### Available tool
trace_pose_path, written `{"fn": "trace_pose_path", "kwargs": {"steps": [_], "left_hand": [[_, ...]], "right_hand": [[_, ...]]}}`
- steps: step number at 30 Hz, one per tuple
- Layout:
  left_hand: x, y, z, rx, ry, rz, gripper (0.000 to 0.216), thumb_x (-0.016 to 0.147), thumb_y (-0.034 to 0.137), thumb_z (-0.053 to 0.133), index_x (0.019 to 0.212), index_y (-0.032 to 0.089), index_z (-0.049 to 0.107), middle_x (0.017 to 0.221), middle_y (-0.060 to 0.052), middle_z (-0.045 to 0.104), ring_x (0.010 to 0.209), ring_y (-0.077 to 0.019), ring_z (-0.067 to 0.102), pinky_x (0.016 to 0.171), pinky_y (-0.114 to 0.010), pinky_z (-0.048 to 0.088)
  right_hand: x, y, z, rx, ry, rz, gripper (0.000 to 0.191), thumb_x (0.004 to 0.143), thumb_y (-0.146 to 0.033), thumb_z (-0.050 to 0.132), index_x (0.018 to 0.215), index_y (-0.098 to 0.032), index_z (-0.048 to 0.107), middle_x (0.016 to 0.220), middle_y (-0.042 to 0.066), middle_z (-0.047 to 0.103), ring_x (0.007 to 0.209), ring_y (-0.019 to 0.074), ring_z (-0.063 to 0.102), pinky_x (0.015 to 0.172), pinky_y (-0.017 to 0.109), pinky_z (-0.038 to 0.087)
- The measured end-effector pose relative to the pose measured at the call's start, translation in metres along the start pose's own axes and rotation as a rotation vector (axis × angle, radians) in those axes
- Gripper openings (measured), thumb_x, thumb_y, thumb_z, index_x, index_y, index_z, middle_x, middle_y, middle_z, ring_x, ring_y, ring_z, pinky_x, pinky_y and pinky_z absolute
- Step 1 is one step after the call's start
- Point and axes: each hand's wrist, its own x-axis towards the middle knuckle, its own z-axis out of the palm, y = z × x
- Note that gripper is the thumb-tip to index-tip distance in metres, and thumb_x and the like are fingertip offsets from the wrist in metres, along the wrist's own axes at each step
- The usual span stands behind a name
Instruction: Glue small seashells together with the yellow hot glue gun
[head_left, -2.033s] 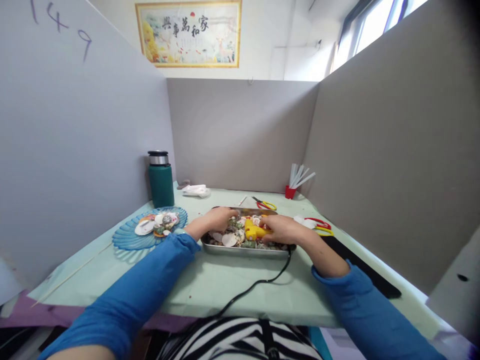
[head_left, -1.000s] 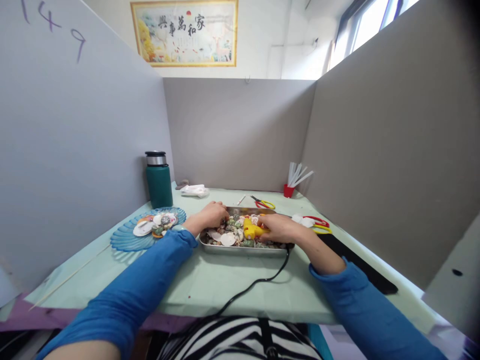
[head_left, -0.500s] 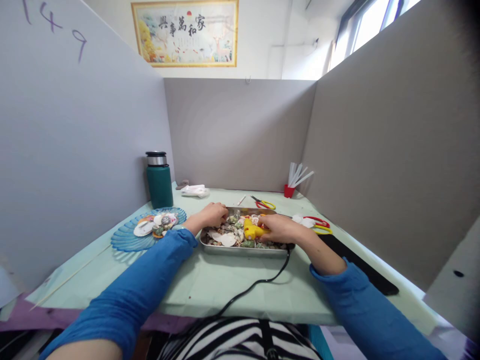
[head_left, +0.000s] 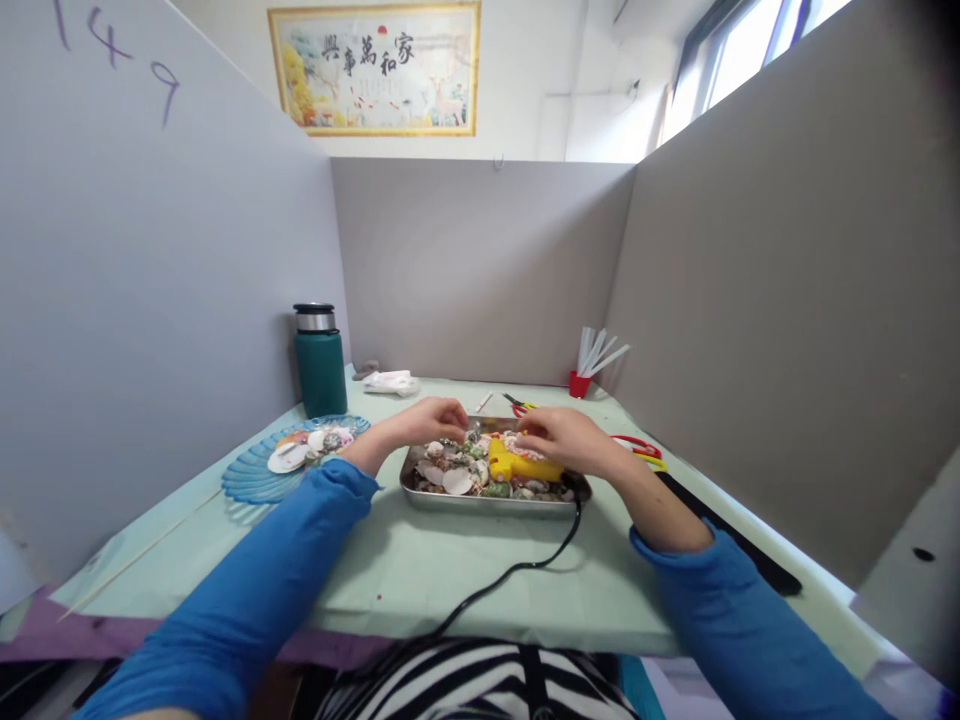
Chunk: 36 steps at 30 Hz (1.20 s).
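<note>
A metal tray (head_left: 491, 508) full of shells and small stones stands before me. On top of the shells lies a yellow glue gun (head_left: 517, 462), its black cord (head_left: 517, 568) running over the tray's front edge toward me. My left hand (head_left: 433, 420) hovers over the tray's back left corner, fingers loosely bent, with nothing visible in them. Just above the glue gun, my right hand (head_left: 566, 437) is raised with bent fingers apart, and I see nothing held. To the left, a blue shell-shaped plate (head_left: 251, 470) carries a cluster of shells (head_left: 300, 450), partly behind my left forearm.
A green bottle (head_left: 321, 365) stands back left, near a white plastic packet (head_left: 390, 382). Glue sticks (head_left: 596, 352) stand in a red cup (head_left: 579, 384) back right. Scissors (head_left: 517, 404) lie behind the tray, red-and-yellow handles (head_left: 641, 450) to its right. Grey partitions (head_left: 480, 260) enclose the table.
My right hand has let go of the glue gun and risen above it, leaving it on the shells. My left hand has lifted slightly from the tray's back left part.
</note>
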Motion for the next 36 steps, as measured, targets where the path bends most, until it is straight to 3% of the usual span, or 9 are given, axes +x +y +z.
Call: {"fn": "trace_pose_path", "kwargs": {"steps": [3, 8, 14, 19, 26, 31, 36], "left_hand": [[-0.009, 0.019, 0.01, -0.197, -0.036, 0.059, 0.021, 0.074, 0.03, 0.063, 0.088, 0.015, 0.061, 0.082, -0.003, 0.068, 0.077, -0.0139, 0.061, 0.072, -0.026, 0.046], [-0.019, 0.04, 0.024, -0.33, -0.05, 0.059, 0.016, 0.074, 0.028, 0.064, 0.083, 0.015, 0.062, 0.074, 0.0, 0.063, 0.068, -0.0102, 0.056, 0.066, -0.023, 0.043], [-0.017, 0.037, 0.027, -0.442, 0.022, 0.024, 0.019, 0.075, 0.031, 0.064, 0.082, 0.012, 0.063, 0.072, -0.001, 0.064, 0.069, -0.0107, 0.057, 0.071, -0.025, 0.045], [-0.017, 0.034, 0.022, -0.399, 0.023, 0.027, 0.029, 0.08, 0.04, 0.059, 0.088, 0.013, 0.065, 0.075, -0.003, 0.065, 0.07, -0.0116, 0.058, 0.073, -0.026, 0.045], [-0.017, 0.032, 0.022, -0.407, -0.012, 0.036, 0.024, 0.072, 0.031, 0.067, 0.088, 0.013, 0.066, 0.078, -0.003, 0.067, 0.068, -0.011, 0.058, 0.068, -0.025, 0.045], [-0.015, 0.027, 0.017, -0.288, 0.001, 0.017, 0.025, 0.074, 0.033, 0.063, 0.086, 0.012, 0.067, 0.077, -0.004, 0.068, 0.068, -0.0124, 0.059, 0.067, -0.025, 0.046], [-0.011, 0.012, 0.002, 0.194, 0.018, -0.089, 0.02, 0.07, 0.025, 0.062, 0.085, 0.016, 0.071, 0.078, -0.003, 0.071, 0.072, -0.0153, 0.061, 0.066, -0.023, 0.044]], "right_hand": [[0.001, -0.012, 0.005, 0.143, 0.183, -0.108, 0.021, 0.088, -0.033, 0.051, 0.09, -0.018, 0.064, 0.083, 0.003, 0.065, 0.07, 0.0129, 0.054, 0.065, 0.022, 0.036], [0.002, -0.026, 0.02, 0.172, 0.236, -0.18, 0.015, 0.087, -0.026, 0.052, 0.088, -0.018, 0.064, 0.082, 0.004, 0.065, 0.075, 0.0138, 0.055, 0.067, 0.023, 0.037], [0.002, -0.025, 0.025, 0.142, 0.222, -0.154, 0.017, 0.088, -0.03, 0.052, 0.087, -0.018, 0.064, 0.083, 0.005, 0.066, 0.074, 0.0149, 0.055, 0.068, 0.025, 0.037], [0.003, -0.025, 0.027, 0.159, 0.273, -0.149, 0.018, 0.089, -0.031, 0.052, 0.085, -0.018, 0.064, 0.082, 0.004, 0.065, 0.074, 0.0148, 0.055, 0.068, 0.024, 0.037], [0.003, -0.026, 0.028, 0.14, 0.28, -0.072, 0.02, 0.089, -0.033, 0.051, 0.082, -0.018, 0.064, 0.08, 0.004, 0.065, 0.072, 0.0147, 0.055, 0.065, 0.024, 0.035], [0.004, -0.024, 0.031, 0.12, 0.243, -0.077, 0.023, 0.089, -0.038, 0.051, 0.085, -0.02, 0.065, 0.081, 0.003, 0.066, 0.072, 0.0144, 0.055, 0.065, 0.024, 0.035], [0.004, -0.024, 0.032, 0.108, 0.244, -0.056, 0.026, 0.09, -0.039, 0.048, 0.087, -0.019, 0.065, 0.084, 0.004, 0.066, 0.074, 0.0155, 0.056, 0.067, 0.025, 0.035]]}}
